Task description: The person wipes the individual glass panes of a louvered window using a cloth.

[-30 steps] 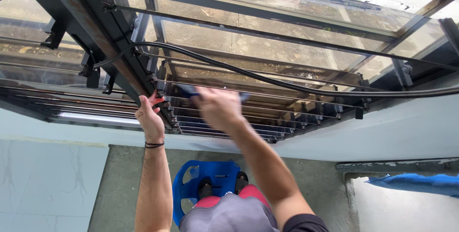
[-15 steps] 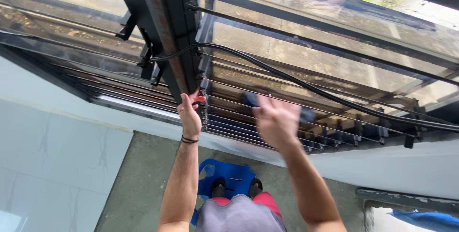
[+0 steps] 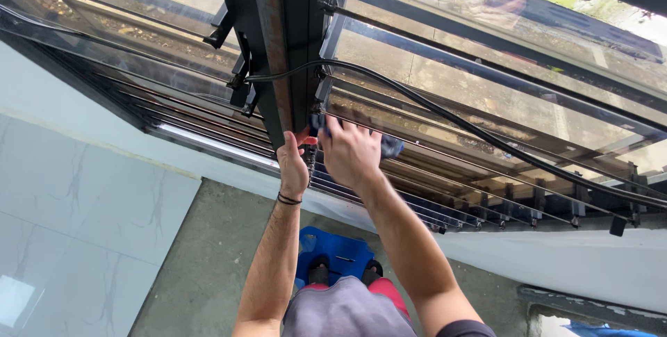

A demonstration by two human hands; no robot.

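I look down along a louvre window with dark metal frames and glass slats (image 3: 486,108). My left hand (image 3: 294,165) grips the rusty black centre post (image 3: 281,66), thumb wrapped round its lower end. My right hand (image 3: 351,151) presses a dark blue cloth (image 3: 389,145) flat against a glass slat right beside the post; the cloth shows past my fingers on both sides. A thick black cable (image 3: 451,118) runs from the post across the slats toward the right.
Far below, my feet stand on a blue plastic stool (image 3: 340,252) on a grey concrete floor (image 3: 201,267). White marbled tiles (image 3: 76,226) lie at the left. A white wall ledge (image 3: 590,260) runs under the window at the right.
My right hand has slid the cloth leftward along the slat until it sits beside the post and my left hand. The view has shifted, and my left hand keeps its hold.
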